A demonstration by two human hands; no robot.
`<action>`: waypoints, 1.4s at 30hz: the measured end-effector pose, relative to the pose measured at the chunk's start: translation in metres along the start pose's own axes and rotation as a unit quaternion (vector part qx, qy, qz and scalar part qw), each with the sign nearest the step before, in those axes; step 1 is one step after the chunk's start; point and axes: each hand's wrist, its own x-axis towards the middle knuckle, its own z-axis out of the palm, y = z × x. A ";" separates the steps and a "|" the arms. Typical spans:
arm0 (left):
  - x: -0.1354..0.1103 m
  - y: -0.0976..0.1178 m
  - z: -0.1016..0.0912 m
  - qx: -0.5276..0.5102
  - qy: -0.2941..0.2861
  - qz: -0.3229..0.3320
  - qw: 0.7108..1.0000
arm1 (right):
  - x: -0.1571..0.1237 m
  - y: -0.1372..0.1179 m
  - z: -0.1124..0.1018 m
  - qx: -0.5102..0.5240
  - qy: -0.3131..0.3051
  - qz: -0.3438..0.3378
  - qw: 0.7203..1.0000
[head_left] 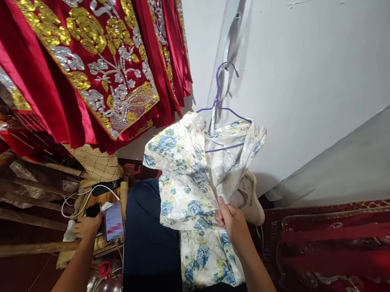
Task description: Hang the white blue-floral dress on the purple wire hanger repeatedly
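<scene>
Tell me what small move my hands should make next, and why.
Probably bring the left hand to the floral garment: only the right hand grips its front, while the left is off beside the lit phone.

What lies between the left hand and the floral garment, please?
Between the left hand and floral garment, the head view shows a lit phone, then a dark trouser leg.

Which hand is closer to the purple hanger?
The right. The right hand grips the flowery garment just below the hanger; the left hand is farther off to the left, beside the lit phone.
</scene>
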 end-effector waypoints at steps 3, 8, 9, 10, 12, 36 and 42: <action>-0.028 0.026 -0.012 -0.056 0.065 0.036 0.996 | -0.003 -0.005 0.005 0.029 -0.004 -0.013 1.000; -0.134 0.097 -0.054 -0.309 0.010 0.343 0.887 | -0.005 -0.007 0.017 0.081 -0.005 -0.032 0.996; -0.162 0.113 -0.064 -0.344 -0.038 0.409 0.844 | -0.006 -0.007 0.019 0.089 -0.013 -0.033 0.995; -0.189 0.128 -0.074 -0.382 -0.067 0.446 0.807 | -0.008 -0.008 0.020 0.095 -0.023 -0.033 0.995; -0.239 0.156 -0.086 -0.420 -0.155 0.481 0.754 | -0.011 -0.010 0.021 0.099 -0.044 -0.024 0.994; -0.312 0.201 -0.057 -0.447 -0.304 0.426 0.726 | -0.020 -0.031 0.013 0.130 -0.130 0.003 0.983; -0.316 0.203 -0.056 -0.428 -0.300 0.444 0.728 | -0.017 -0.034 0.008 0.130 -0.109 0.022 0.985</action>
